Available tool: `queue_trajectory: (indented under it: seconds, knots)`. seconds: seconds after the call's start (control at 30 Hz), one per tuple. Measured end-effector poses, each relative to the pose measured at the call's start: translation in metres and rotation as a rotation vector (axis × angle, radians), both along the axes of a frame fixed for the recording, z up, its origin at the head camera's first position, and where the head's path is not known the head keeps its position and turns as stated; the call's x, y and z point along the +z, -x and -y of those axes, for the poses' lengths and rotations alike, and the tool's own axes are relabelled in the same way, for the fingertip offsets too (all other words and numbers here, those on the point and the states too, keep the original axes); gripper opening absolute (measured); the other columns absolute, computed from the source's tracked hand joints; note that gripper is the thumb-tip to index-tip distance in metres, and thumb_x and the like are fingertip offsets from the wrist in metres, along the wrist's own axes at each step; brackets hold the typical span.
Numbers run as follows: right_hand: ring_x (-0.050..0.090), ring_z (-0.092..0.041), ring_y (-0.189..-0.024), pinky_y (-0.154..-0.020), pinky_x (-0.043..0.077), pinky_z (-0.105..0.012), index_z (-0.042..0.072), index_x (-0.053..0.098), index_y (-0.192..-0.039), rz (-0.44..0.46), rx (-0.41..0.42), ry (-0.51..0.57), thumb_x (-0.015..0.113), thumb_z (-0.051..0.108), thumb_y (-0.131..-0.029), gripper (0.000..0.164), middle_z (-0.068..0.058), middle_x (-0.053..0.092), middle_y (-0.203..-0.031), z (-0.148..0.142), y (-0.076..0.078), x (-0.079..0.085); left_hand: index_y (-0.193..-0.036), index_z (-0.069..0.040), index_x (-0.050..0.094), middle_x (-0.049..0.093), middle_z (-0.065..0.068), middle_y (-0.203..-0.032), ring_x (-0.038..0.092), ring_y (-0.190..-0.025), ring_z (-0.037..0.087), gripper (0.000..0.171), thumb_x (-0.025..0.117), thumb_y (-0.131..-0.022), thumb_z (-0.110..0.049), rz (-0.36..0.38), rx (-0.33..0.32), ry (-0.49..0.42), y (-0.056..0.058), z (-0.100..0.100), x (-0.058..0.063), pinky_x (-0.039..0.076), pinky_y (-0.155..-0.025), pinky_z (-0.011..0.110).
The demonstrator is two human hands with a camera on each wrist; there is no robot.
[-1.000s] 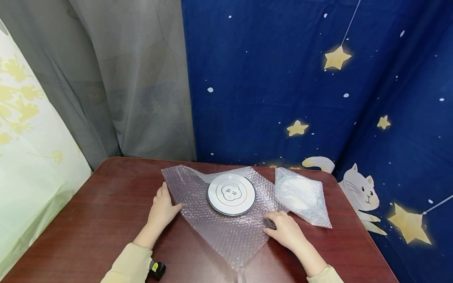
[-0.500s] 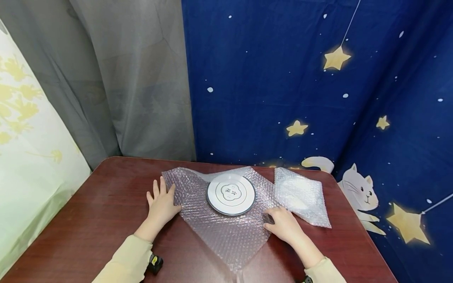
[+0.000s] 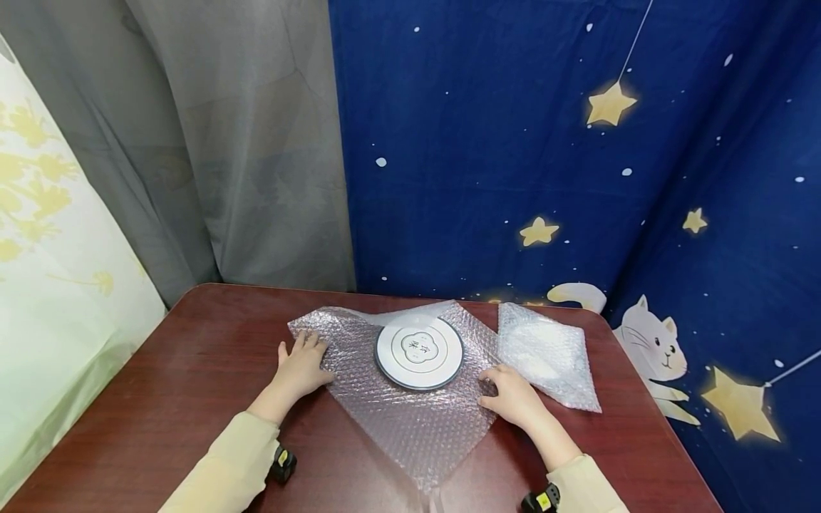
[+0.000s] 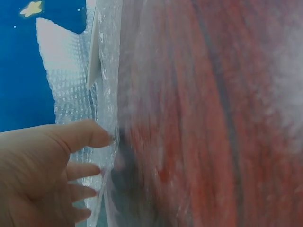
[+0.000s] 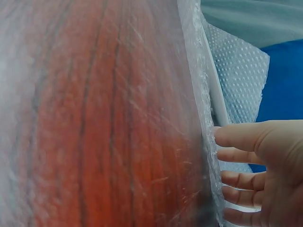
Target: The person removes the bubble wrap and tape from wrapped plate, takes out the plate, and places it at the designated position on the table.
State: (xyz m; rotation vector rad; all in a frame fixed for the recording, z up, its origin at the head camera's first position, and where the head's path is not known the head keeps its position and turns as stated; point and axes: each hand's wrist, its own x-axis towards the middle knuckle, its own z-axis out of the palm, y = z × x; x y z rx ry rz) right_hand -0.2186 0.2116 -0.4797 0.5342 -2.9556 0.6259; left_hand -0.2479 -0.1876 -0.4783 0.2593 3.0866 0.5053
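A round white plate (image 3: 420,353) with a dark rim and a small emblem lies on a sheet of bubble wrap (image 3: 410,427). That sheet is spread with one corner toward me, its far left corner slightly raised. My left hand (image 3: 300,367) rests its fingers on the sheet's left edge, fingers spread and loosely bent. On the right side, my right hand (image 3: 514,395) touches the sheet's edge with thumb and fingertips. Both wrist views show the fingertips (image 4: 105,137) meeting the wrap, with no visible pinch. The plate's white edge (image 5: 215,80) appears beyond the wrap.
A bubble-wrapped bundle (image 3: 545,356) lies at the back right, beside the sheet. The dark red wooden table (image 3: 192,399) runs back to a grey curtain (image 3: 256,178) and a blue star-patterned curtain (image 3: 462,142).
My left hand lifted its fingers off the left edge, spread them, then set them on the wrap farther in. The sheet's left corner shifted slightly. My right hand moved slightly away from me.
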Motion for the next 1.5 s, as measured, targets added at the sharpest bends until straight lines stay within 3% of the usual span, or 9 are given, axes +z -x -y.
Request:
queue_trajectory:
  seconds: [0.17,0.4,0.5,0.83,1.13,1.5]
  knots:
    - [0.056,-0.035,-0.105,-0.092,0.044,-0.048,0.002,0.066,-0.108,0.042,-0.034,0.038,0.082,0.016,-0.071,0.043,-0.016,0.058,-0.108,-0.003,0.002,-0.002,-0.131,0.003,0.053,0.039,0.028,-0.142,0.028,-0.134,0.046,0.065,0.071,-0.074,-0.023,0.022,-0.097,-0.029,0.008,-0.001,-0.003,0.014,-0.102,0.071]
    - [0.055,-0.034,-0.102,-0.091,0.044,-0.049,0.001,0.065,-0.112,0.068,-0.036,0.041,0.084,0.017,-0.069,0.050,-0.013,0.056,-0.104,-0.005,0.007,-0.005,-0.130,0.006,0.054,0.042,0.027,-0.141,0.035,-0.131,0.044,0.061,0.067,-0.073,-0.008,0.016,-0.289,-0.086,0.017,-0.004,-0.003,0.027,-0.102,0.063]
    - [0.055,-0.033,-0.101,-0.091,0.044,-0.048,0.002,0.065,-0.111,0.073,-0.033,0.047,0.085,0.018,-0.068,0.050,-0.011,0.056,-0.102,-0.005,0.008,-0.006,-0.130,0.006,0.054,0.042,0.027,-0.140,0.037,-0.130,0.044,0.058,0.064,-0.074,-0.004,0.021,-0.335,-0.085,0.022,-0.006,-0.002,0.031,-0.102,0.060]
    - [0.055,-0.034,-0.103,-0.092,0.043,-0.048,0.003,0.064,-0.111,0.079,-0.033,0.063,0.085,0.017,-0.068,0.050,-0.011,0.055,-0.102,-0.006,0.009,-0.008,-0.135,0.005,0.048,0.051,0.024,-0.134,0.044,-0.126,0.039,0.055,0.061,-0.083,-0.007,-0.029,-0.312,-0.159,0.045,-0.014,0.003,0.034,-0.104,0.051]
    - [0.054,-0.034,-0.103,-0.089,0.044,-0.050,0.004,0.064,-0.113,0.076,-0.044,0.034,0.085,0.020,-0.070,0.050,-0.010,0.054,-0.102,-0.004,0.008,-0.009,-0.146,-0.004,0.037,0.034,0.023,-0.148,0.033,-0.133,0.041,0.065,0.060,-0.086,-0.006,-0.059,-0.267,-0.186,0.055,-0.020,0.005,0.032,-0.104,0.057]
    - [0.053,-0.034,-0.105,-0.089,0.044,-0.053,0.005,0.063,-0.114,0.091,-0.054,0.030,0.084,0.021,-0.071,0.050,-0.010,0.054,-0.104,-0.006,0.009,-0.009,-0.150,-0.009,0.032,0.020,0.018,-0.155,0.027,-0.135,0.046,0.068,0.061,-0.088,-0.013,-0.026,-0.214,-0.178,0.065,-0.022,-0.004,0.029,-0.103,0.062]
